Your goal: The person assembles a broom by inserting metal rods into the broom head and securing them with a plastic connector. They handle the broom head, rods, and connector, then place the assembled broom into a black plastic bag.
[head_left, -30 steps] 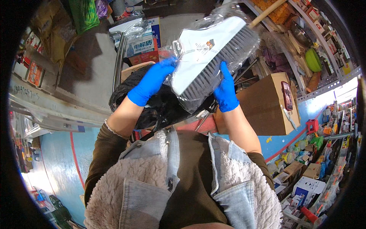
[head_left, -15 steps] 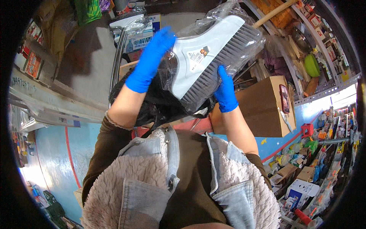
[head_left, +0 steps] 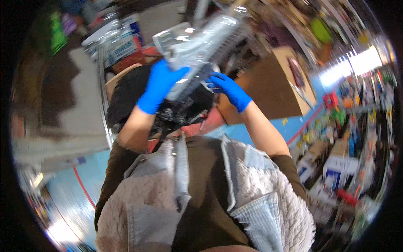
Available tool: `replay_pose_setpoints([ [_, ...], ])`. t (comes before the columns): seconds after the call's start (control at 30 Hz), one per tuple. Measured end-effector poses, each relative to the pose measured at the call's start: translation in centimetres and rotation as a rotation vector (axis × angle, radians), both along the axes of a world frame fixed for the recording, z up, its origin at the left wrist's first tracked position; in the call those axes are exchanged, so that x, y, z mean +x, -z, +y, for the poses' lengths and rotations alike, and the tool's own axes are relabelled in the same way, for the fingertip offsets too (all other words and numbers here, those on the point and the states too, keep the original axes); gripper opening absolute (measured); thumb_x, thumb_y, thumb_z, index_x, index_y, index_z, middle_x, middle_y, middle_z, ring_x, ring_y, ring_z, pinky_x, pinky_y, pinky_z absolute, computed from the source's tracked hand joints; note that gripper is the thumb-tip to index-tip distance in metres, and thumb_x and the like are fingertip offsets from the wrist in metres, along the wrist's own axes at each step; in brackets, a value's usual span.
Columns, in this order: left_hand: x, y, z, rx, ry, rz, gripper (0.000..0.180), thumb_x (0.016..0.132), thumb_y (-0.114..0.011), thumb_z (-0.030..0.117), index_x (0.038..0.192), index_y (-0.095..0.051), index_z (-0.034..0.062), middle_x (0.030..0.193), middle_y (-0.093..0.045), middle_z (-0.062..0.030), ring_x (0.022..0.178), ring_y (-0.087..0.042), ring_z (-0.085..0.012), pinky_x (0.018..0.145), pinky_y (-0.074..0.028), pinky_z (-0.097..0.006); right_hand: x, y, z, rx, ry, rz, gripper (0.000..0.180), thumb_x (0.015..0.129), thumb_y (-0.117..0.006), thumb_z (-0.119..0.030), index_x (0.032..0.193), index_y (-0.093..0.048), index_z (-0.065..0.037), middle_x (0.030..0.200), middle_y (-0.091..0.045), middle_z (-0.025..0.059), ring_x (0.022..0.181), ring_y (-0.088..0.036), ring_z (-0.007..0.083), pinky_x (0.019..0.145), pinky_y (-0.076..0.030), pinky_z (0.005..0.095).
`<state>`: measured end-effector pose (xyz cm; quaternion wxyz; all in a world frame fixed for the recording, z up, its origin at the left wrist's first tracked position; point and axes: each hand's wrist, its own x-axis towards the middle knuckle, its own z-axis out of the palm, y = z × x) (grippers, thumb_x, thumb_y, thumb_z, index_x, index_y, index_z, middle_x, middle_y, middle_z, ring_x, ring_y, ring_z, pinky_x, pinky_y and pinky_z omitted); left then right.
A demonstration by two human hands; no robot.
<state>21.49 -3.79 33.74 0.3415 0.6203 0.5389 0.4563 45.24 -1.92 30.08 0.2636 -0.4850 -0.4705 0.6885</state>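
Note:
A light grey broom head (head_left: 205, 42) with dark bristles, wrapped in clear plastic, is tilted in front of me and blurred by motion. My left hand (head_left: 166, 80), in a blue glove, is closed round its lower left end. Just right of that end is my gloved right hand (head_left: 226, 89), its fingers curled in beside a pale rounded thing (head_left: 210, 82) that is too smeared to name. Beneath both hands lies a crumpled black plastic bag (head_left: 130, 94).
A cardboard box (head_left: 270, 90) with a phone (head_left: 296, 71) on it stands at right. Several small goods crowd shelves (head_left: 357, 138) farther right. A boxed item (head_left: 121, 44) and a metal tube (head_left: 102, 90) are at the far left.
The broom head has turned more edge-on and shifted left. My left hand has moved down onto its lower end; my right hand has left its bristle side and curled in.

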Motion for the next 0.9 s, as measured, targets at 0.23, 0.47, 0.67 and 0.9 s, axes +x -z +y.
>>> replay_pose_setpoints([
  [0.23, -1.1, 1.1, -2.8, -0.323, 0.105, -0.384, 0.052, 0.075, -0.066, 0.007, 0.122, -0.048, -0.004, 0.114, -0.058, -0.0136, 0.099, -0.058, -0.0213, 0.087, -0.045, -0.033, 19.4, -2.3, -6.0, 0.719, 0.35, -0.219, 0.028, 0.09, -0.05, -0.014, 0.113, -0.058, -0.001, 0.107, -0.061, 0.0079, 0.097, -0.058, 0.0155, 0.085, -0.045, 0.0282],
  [0.47, 1.5, 7.4, -6.7, -0.73, 0.142, -0.663, 0.06, 0.076, -0.058, 0.012, 0.132, -0.039, 0.0038, 0.122, -0.053, -0.012, 0.108, -0.053, -0.0267, 0.093, -0.042, -0.039, 39.3, -0.8, -7.3, 0.865, 0.723, -1.126, 0.029, 0.086, -0.057, -0.024, 0.111, -0.063, -0.012, 0.109, -0.061, 0.0122, 0.102, -0.056, 0.0274, 0.088, -0.043, 0.0359],
  [0.67, 4.5, 10.0, -9.9, -1.021, -0.047, -0.895, 0.047, 0.08, -0.058, 0.021, 0.123, -0.05, 0.0032, 0.113, -0.059, -0.0137, 0.101, -0.056, -0.0284, 0.089, -0.045, -0.038, 43.4, 2.5, -6.0, 0.831, 0.463, -1.368, 0.03, 0.083, -0.058, -0.03, 0.107, -0.063, -0.013, 0.096, -0.061, 0.0124, 0.091, -0.055, 0.032, 0.079, -0.045, 0.0397],
  [0.9, 6.3, 10.4, -12.7, -1.16, -0.125, -0.8, 0.049, 0.078, -0.059, 0.021, 0.122, -0.051, 0.0004, 0.111, -0.059, -0.0136, 0.1, -0.056, -0.0276, 0.09, -0.043, -0.037, 43.8, 1.6, -5.9, 0.964, 0.402, -1.188, 0.018, 0.075, -0.065, -0.021, 0.089, -0.065, -0.009, 0.088, -0.059, 0.0115, 0.085, -0.053, 0.0322, 0.072, -0.043, 0.0408],
])
